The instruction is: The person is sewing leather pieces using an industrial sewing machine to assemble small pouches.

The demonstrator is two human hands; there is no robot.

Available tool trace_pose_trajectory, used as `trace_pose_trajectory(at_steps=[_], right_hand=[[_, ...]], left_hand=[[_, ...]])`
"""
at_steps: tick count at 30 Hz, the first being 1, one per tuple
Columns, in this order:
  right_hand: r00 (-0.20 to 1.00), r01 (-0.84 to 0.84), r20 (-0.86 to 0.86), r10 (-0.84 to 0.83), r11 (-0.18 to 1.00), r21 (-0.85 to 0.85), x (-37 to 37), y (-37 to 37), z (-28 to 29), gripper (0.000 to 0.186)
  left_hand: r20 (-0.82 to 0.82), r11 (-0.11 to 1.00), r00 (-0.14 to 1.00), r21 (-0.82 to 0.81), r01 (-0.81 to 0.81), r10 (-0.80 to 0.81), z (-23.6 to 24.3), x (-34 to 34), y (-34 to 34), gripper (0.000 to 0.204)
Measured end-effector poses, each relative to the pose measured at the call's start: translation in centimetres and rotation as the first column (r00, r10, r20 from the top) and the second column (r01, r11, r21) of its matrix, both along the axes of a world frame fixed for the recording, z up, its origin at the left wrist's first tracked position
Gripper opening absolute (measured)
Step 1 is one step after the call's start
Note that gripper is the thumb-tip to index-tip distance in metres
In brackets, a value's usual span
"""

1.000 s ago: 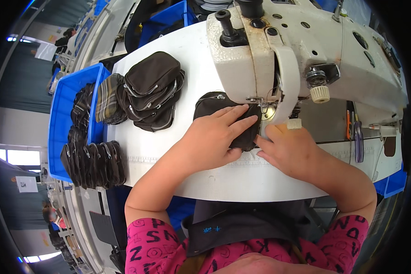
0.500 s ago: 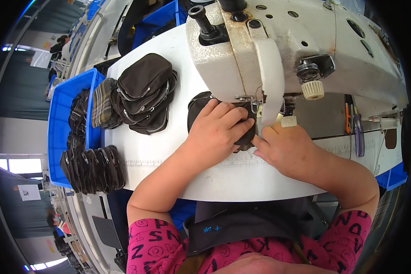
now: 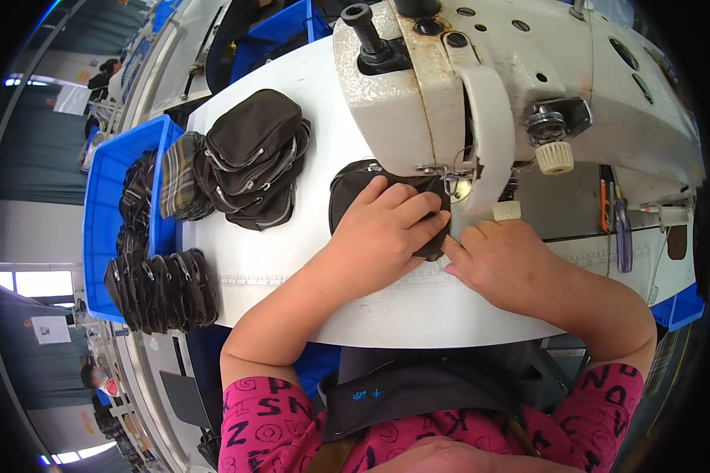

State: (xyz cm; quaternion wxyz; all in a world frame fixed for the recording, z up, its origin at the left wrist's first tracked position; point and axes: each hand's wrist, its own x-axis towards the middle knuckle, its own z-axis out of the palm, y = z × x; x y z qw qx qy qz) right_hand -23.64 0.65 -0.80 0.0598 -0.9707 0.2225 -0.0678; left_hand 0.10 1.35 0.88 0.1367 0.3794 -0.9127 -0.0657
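A dark brown zippered pouch (image 3: 355, 193) lies under the needle and presser foot of a white sewing machine (image 3: 497, 102). My left hand (image 3: 383, 236) rests on it with bent fingers pressed together against the fabric, near the presser foot. My right hand (image 3: 497, 264) is closed at the pouch's near right edge, just below the machine's arm, its fingertips partly hidden against the fabric. A stack of similar pouches (image 3: 252, 126) is on the white table (image 3: 371, 315) to the left, beside plaid fabric pieces (image 3: 177, 173).
A blue bin (image 3: 102, 229) of pouches stands at the left, with more pouches (image 3: 158, 292) at its near end. Orange and purple tools (image 3: 621, 236) lie right of the needle. Another blue bin (image 3: 280, 35) is behind the table; a co-worker (image 3: 99, 378) is far left.
Since a second ago my left fingers have bent from stretched to curled on the pouch. The view shifted and partly returned. My right hand stays at the pouch's edge.
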Motion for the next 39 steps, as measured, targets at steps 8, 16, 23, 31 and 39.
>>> trace_pose_trajectory(at_steps=[8,16,23,31,39], right_hand=[[0.999,-0.007,-0.039,0.006,1.000,-0.016,-0.1,0.2,0.4,0.033],[0.999,0.037,0.028,-0.036,0.998,-0.053,0.1,-0.7,0.1,0.036],[0.993,0.109,0.051,-0.106,0.991,-0.075,0.0,-1.3,0.1,0.045],[0.989,0.103,0.113,-0.093,0.991,-0.088,-0.3,-1.7,-0.7,0.045],[0.990,0.063,0.126,-0.059,0.998,-0.022,-0.3,-1.7,-0.7,0.035]], left_hand=[[0.007,0.997,0.998,0.051,-0.058,0.057,0.3,-0.8,1.5,0.069],[0.009,0.995,0.996,-0.043,-0.090,0.091,0.1,-0.7,-0.1,0.059],[-0.044,0.992,0.992,-0.032,-0.122,0.121,-0.9,0.0,-1.1,0.058],[-0.164,0.978,0.981,0.195,-0.074,0.107,0.1,0.9,-1.8,0.037],[-0.198,0.963,0.965,0.237,-0.125,0.174,-1.9,1.4,-2.8,0.029]])
